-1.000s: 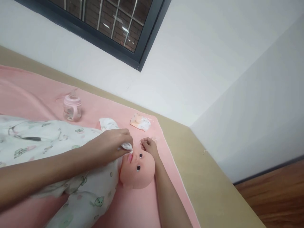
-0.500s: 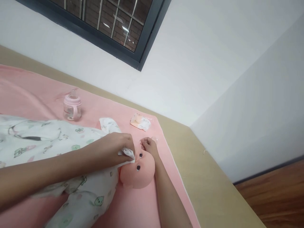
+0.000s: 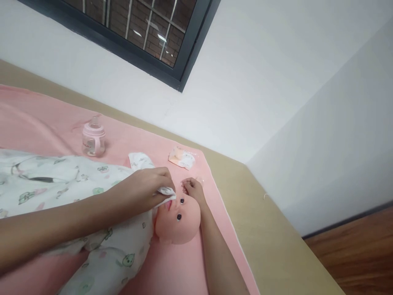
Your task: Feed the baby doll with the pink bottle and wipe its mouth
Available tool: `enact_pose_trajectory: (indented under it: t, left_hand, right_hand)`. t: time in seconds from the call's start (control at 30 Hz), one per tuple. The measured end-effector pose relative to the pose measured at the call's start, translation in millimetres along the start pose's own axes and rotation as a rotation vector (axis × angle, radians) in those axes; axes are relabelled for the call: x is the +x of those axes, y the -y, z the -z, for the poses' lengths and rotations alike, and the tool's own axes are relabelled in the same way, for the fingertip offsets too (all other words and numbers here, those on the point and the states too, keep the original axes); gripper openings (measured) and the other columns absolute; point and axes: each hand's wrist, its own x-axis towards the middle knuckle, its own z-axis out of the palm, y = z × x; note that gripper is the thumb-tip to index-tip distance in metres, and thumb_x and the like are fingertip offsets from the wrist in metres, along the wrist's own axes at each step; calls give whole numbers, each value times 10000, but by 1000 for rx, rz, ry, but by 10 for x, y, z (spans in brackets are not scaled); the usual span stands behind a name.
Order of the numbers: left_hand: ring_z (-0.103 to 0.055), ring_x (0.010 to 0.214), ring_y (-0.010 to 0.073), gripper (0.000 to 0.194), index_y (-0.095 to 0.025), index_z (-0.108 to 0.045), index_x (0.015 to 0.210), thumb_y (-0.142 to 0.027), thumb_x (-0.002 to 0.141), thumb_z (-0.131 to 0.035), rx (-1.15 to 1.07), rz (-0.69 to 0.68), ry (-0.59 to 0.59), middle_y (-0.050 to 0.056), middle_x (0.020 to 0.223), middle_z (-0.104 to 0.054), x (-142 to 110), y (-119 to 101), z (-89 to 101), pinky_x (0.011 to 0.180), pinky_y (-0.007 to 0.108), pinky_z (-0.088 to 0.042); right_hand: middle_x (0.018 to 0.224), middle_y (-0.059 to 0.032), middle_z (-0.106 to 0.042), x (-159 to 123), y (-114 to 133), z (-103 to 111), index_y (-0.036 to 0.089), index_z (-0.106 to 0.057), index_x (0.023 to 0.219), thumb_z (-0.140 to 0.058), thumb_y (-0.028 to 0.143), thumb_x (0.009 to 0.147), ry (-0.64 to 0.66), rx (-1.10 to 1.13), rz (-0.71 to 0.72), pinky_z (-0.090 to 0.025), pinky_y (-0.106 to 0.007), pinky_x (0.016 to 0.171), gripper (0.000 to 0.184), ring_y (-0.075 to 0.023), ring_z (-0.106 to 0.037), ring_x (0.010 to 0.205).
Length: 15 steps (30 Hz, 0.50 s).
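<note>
A baby doll lies on its back in a white printed outfit [image 3: 113, 180], its bald pink head [image 3: 184, 225] toward the right. My left hand [image 3: 153, 184] is closed on a folded white wipe [image 3: 167, 191], pinched at the doll's face. The wipe's edge touches near the nose, and the red mouth shows just below it. Beyond the head, my right hand [image 3: 192, 187] rests on the pink sheet with loosely bent, slightly fanned fingers and nothing visible in them. My right forearm runs along the crown of the doll's head.
A pink-lidded baby bottle [image 3: 93, 139] stands on the pink sheet [image 3: 39, 119]. A small orange and white packet [image 3: 181, 157] lies beyond my right hand, near a small clear object [image 3: 200, 180]. The wooden tabletop [image 3: 242, 205] borders the sheet; a white wall and dark-framed window rise behind.
My left hand has shifted slightly up across the doll's face with the wipe, uncovering the red mouth. My right hand and the doll have stayed in place.
</note>
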Motion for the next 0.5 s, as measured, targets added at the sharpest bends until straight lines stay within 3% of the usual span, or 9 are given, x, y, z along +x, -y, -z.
enact_pose_trajectory:
  t: [0.17,0.23,0.37,0.5]
  left_hand:
    - [-601,842,166,314,-235,-719,920,-207,823,-421,17,76,65,11,958,-649,22,-13,145,723,237,-423]
    - [-606,881,181,345,-258,-716,978,-216,828,-408,34,82,58,10,990,-659,22,11,220,747,246,-435]
    - [-618,946,208,356,-258,-703,1031,-264,832,-408,39,96,-6,9,1020,-690,19,63,390,805,268,-455]
    - [-626,976,246,365,-217,-686,1054,-368,842,-430,35,141,-76,29,1071,-693,24,80,489,831,308,-470]
  right_hand:
    - [751,-20,-641,-88,283,6,167,-606,808,-649,401,675,93,95,-11,-458,-253,615,272,-94,-548,587]
    - [895,-49,-675,-187,534,14,176,-634,833,-672,421,693,212,135,56,-497,-289,734,285,-117,-605,715]
    - [1155,-57,-641,-510,1096,-12,202,-688,800,-628,414,790,496,203,251,-463,-376,946,221,-188,-603,1042]
    - [1172,-30,-632,-818,1444,-121,248,-723,888,-578,365,845,561,-5,362,-447,-361,980,192,-193,-562,1142]
